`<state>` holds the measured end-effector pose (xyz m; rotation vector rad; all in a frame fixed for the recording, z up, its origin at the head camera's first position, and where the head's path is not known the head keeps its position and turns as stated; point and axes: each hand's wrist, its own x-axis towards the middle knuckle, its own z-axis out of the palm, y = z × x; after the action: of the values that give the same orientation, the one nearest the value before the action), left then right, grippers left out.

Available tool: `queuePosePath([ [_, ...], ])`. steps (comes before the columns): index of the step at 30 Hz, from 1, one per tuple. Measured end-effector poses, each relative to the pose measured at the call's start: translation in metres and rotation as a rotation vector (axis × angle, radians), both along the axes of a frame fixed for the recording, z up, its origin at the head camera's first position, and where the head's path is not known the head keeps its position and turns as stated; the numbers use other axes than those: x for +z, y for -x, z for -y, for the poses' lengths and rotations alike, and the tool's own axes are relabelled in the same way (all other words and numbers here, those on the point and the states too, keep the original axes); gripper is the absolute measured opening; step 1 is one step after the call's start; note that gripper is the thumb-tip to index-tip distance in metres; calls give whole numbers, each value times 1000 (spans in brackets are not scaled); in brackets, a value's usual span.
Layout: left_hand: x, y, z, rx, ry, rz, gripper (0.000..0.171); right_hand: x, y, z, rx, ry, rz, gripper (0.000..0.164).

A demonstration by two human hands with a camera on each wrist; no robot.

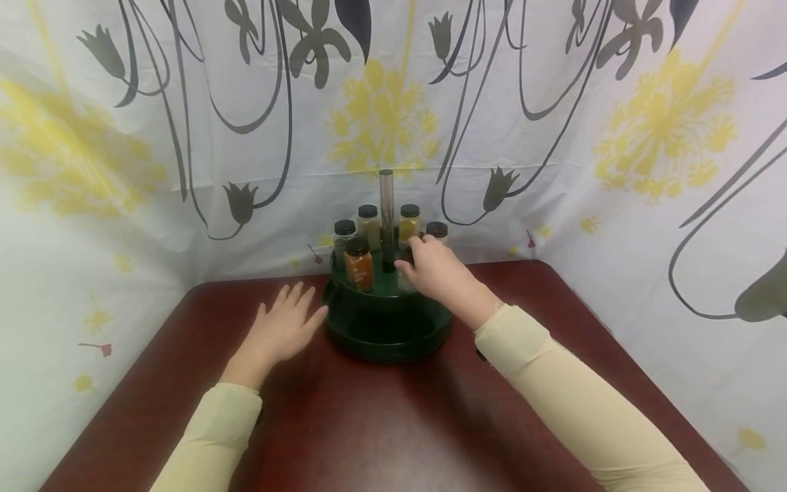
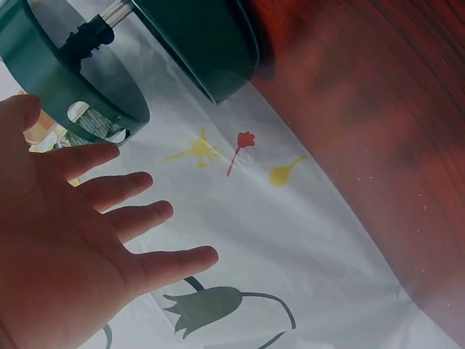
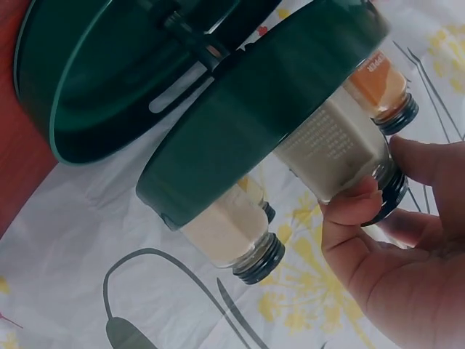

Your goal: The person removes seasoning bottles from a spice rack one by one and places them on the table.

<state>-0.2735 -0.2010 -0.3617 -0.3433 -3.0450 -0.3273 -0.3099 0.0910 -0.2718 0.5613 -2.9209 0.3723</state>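
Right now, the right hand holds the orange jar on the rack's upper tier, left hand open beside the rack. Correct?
Not quite: the right wrist view shows the right hand holding the greyish jar, not the orange jar. The rest is right.

Glossy plastic and wood, with matt cloth.
At mid-frame, a smooth, shiny green plastic-looking carousel [image 1: 387,350] with clear glass-looking jars [image 1: 359,272] under ridged black caps [image 3: 260,259]; below, a polished wood-grain surface [image 1: 369,430]; across the top, creased plastic-like sheeting [image 1: 553,212]; lower right, a matt cloth sleeve [image 1: 590,403].
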Motion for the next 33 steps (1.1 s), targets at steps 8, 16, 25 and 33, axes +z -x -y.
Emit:
queuePosePath([
  [8, 0, -2, -1, -5, -5, -3, 79, -2, 0, -4, 23, 25, -28, 53],
  [16, 4, -4, -4, -3, 1, -17, 80, 5, -2, -10, 48, 50, -112, 46],
  [25, 5, -3, -3, 3, 5, -15, 82, 24, -15, -14, 49, 65, -142, 50],
  [33, 7, -4, -4, 6, 0, -5, 82, 30, -24, -21, 43, 72, -122, 53],
])
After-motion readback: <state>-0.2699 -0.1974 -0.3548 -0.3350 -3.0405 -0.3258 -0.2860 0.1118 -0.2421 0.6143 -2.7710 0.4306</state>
